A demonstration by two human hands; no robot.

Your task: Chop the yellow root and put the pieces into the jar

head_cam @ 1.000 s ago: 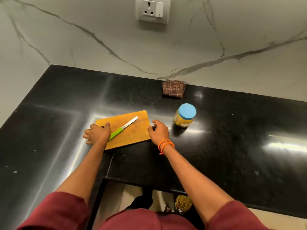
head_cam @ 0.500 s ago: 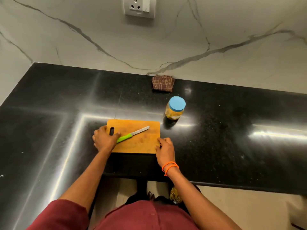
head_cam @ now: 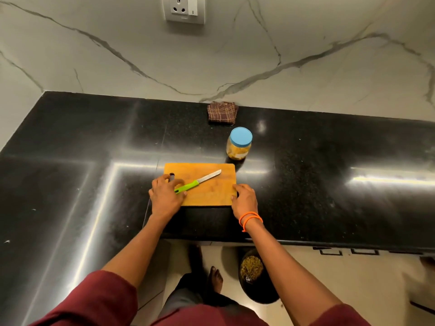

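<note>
A wooden cutting board [head_cam: 211, 182] lies on the black counter near its front edge. A knife [head_cam: 199, 182] with a green handle rests on it, blade pointing up and right. My left hand [head_cam: 166, 195] grips the board's left end, thumb lying over the knife handle's tip. My right hand [head_cam: 244, 200] holds the board's lower right corner. A jar [head_cam: 239, 144] with a blue lid and yellow contents stands closed just beyond the board's far right corner. No loose yellow root is in view.
A folded brown checked cloth [head_cam: 221, 113] lies against the marble wall behind the jar. A wall socket [head_cam: 184, 8] sits above. Below the counter edge, a dark bin [head_cam: 255, 276] with yellowish scraps stands on the floor beside my foot.
Both hands have slid the board from an angled position to lie square with the counter's front edge, closer to me. The knife rode along on it. The jar has not moved.
</note>
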